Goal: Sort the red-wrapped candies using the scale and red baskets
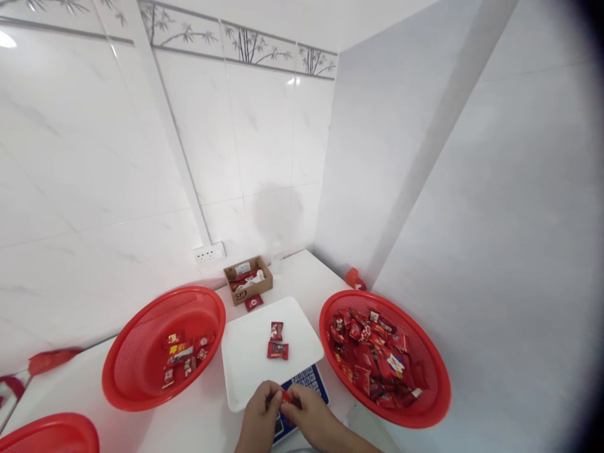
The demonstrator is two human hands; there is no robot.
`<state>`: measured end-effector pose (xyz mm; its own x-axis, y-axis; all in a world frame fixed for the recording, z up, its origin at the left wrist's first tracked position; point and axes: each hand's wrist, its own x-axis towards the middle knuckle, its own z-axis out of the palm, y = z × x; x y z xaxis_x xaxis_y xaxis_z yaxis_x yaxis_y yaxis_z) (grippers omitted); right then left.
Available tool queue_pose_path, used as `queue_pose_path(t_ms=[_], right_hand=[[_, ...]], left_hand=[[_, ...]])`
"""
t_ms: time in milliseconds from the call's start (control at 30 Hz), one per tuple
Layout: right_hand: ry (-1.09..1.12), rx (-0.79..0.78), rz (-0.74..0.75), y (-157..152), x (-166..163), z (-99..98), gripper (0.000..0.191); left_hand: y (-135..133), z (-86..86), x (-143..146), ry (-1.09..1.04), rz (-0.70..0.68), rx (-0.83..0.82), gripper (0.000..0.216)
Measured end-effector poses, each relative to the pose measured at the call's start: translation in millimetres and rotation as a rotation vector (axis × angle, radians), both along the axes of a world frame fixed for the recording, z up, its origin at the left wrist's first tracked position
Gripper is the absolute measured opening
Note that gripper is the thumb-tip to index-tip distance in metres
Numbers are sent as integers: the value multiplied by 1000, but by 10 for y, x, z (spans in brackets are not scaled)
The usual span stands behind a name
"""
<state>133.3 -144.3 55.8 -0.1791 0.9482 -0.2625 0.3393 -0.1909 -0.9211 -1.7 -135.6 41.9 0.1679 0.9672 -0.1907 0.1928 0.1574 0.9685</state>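
My left hand (261,409) and my right hand (309,412) are close together, their fingers closed on one small red wrapped candy (285,396) that is mostly hidden by the fingertips. Below them is the blue keypad (312,380) of a scale, partly covered by the hands. Just beyond lies the white tray (248,371) on top of the scale. On it rest two red wrapped sweets, a smaller upright one (276,330) and a wider one (278,350) lying crosswise.
At right, a red basket (438,377) holds a heap of red packets. The left red basket (123,377) has several sweets inside. Behind the tray stand a cardboard box (248,290) and a dark red packet (253,302). Another red basket rim (70,423) shows lower left.
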Motion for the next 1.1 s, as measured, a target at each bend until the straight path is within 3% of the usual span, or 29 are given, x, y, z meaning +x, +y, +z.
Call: queue_pose_path(t_ms=[167, 467, 633, 800, 1100], right_hand=[[37, 60, 44, -3, -7, 36, 21], [4, 7, -46, -12, 11, -41, 18], [65, -18, -65, -7, 24, -64, 18], [-60, 29, -40, -9, 19, -24, 13], [-115, 131, 79, -21, 6, 12, 16]], left_hand=[[33, 68, -8, -49, -27, -34, 26], [60, -33, -21, -172, -102, -112, 28], [57, -1, -10, -152, -71, -120, 27], [46, 49, 0, -80, -13, -51, 25], [44, -50, -49, -107, -13, -94, 33]])
